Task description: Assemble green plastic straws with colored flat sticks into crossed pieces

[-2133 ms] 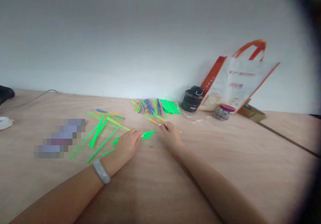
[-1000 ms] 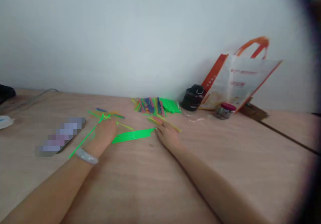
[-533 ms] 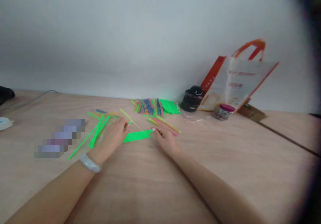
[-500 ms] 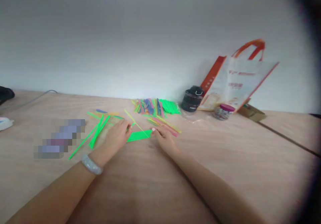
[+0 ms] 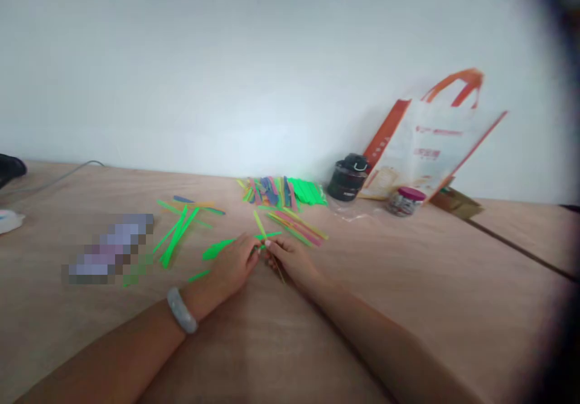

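Note:
My left hand, with a pale bangle on its wrist, is closed in a pinch at mid-table. A bit of green strip shows at its fingertips; most of it is hidden. Close beside it, my right hand pinches a thin yellow strip, which slants from above the fingers down past them toward me. The fingertips of both hands nearly meet where the yellow and green strips cross. Green strips lie on the table behind my left hand, partly covered by it. Another green strip end sticks out by the left wrist.
Loose green strips lie to the left, near a blurred-out object. Behind my hands are pink and yellow strips and a multicoloured pile. A black bottle, a lidded jar and a carrier bag stand at right.
My left hand has moved right, up to my right hand. The yellow strip has shifted right and is now pinched in the right fingers. The green strips behind have spread.

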`<state>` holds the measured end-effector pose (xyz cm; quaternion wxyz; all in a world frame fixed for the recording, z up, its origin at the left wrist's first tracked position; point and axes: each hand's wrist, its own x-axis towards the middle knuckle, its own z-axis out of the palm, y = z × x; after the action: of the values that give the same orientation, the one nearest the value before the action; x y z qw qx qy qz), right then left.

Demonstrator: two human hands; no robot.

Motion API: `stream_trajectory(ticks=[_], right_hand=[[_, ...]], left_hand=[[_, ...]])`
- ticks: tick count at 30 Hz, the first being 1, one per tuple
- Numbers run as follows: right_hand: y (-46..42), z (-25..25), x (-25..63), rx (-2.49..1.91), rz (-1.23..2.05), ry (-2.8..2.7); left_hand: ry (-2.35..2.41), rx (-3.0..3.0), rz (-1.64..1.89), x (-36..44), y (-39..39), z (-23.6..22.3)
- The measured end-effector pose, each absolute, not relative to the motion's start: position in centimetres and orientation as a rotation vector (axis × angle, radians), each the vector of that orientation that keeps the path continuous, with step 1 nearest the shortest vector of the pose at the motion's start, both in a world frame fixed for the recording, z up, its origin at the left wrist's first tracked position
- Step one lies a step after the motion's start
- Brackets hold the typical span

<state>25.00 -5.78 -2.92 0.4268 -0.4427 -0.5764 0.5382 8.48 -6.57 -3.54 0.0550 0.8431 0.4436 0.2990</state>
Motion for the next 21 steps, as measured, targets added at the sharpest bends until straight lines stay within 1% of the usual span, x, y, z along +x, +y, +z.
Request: stream_trajectory(ticks=[6,15,21], right_hand=[[-6.0,-3.2,24.9,-1.116,1.316,-1.481],[-6.4,-3.1,24.5,-1.133,1.27,-1.554],[-6.2,-3.0,24.5,-1.138,1.221,-1.564]], left_hand=[[1.324,2.608,0.892,8.5,-6.7,-3.6],[1.423,2.646,0.793,9.0,-7.2,-2.6],[1.45,2.602,0.789,9.0,-7.2,-1.9]])
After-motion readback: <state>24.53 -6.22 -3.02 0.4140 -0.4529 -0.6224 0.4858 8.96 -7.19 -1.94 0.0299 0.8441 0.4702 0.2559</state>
